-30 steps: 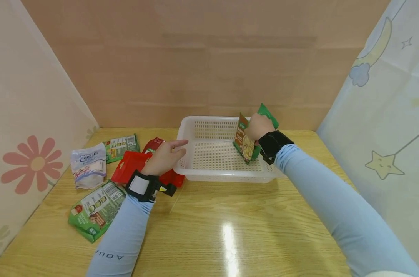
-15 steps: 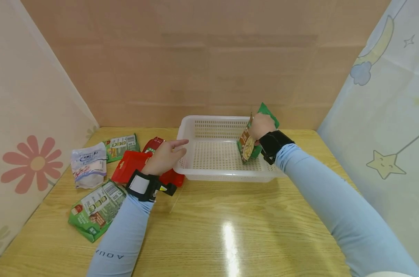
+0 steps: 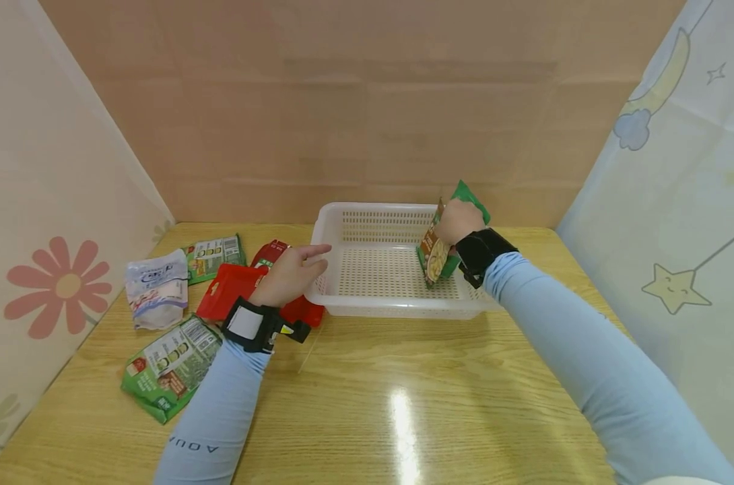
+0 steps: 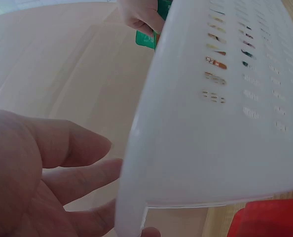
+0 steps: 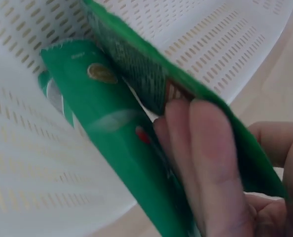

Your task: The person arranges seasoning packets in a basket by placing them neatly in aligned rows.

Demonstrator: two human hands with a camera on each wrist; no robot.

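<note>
- A green packet (image 3: 438, 250) is held upright by the right hand (image 3: 458, 221), inside the basket (image 3: 367, 211) at its right end; its bottom edge looks to be on or just above the basket floor.
- In the right wrist view, the fingers (image 5: 208, 148) are curled round the packet's top, and two green packets seem to be pinched together there.
- A second ago the packet was more tilted and nearer the middle; now it is stood straighter and closer to the right wall, so it looks almost put in place.
- The left hand (image 3: 289, 273) is kept open; its straight fingers (image 4: 82, 143) are laid against the basket's left wall, as before.
- Left of the basket, red packets (image 3: 234, 291), two more green ones (image 3: 170, 360) and a white pouch (image 3: 156, 288) are left on the table (image 3: 403, 391).
</note>
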